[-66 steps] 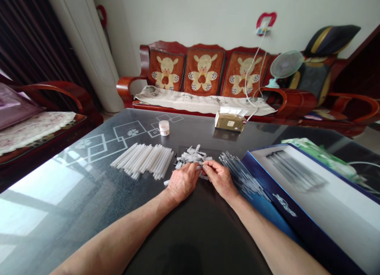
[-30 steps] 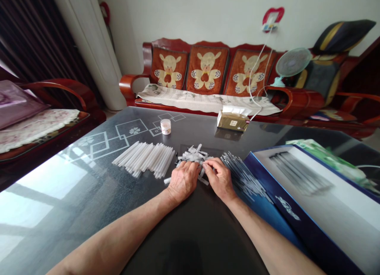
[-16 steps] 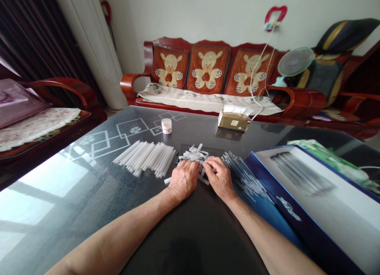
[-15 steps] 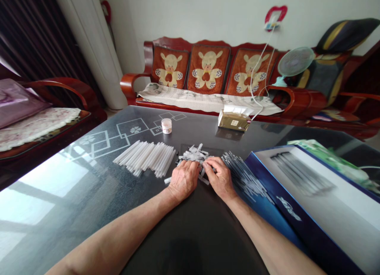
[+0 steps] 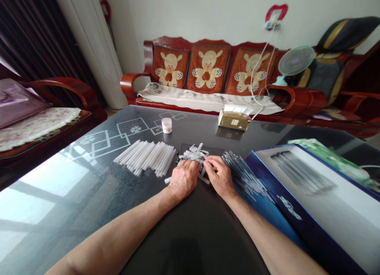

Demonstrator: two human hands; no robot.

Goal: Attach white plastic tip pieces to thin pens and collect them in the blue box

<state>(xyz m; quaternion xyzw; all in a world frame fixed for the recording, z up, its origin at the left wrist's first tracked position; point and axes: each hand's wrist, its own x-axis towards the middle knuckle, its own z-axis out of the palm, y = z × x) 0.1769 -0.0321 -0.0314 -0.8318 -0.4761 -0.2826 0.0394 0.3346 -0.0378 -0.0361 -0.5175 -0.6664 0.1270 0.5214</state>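
My left hand [image 5: 184,179] rests on the dark tabletop with its fingers curled closed at the near edge of a heap of small white and black pieces [image 5: 194,151], which look like pen caps. Close beside it, my right hand [image 5: 219,175] is pinched, thumb against forefinger, over the same heap. Whatever lies between the fingertips is hidden or too small to name. Left of the heap lies a row of white pen barrels [image 5: 147,157]. On the right, next to my right hand, thin dark pen refills [image 5: 246,174] with clear tubes lie in a bundle.
An open blue-and-white box [image 5: 335,191] holding several more refills stands at the right. A green-and-white plastic packet [image 5: 335,160] lies behind it. Farther back are a small white jar [image 5: 166,125] and a gold tissue box [image 5: 234,119]. A wooden sofa [image 5: 204,98] stands beyond the table.
Both hands stay over the heap in almost the same pose. The view has shifted very slightly; no piece has visibly moved.
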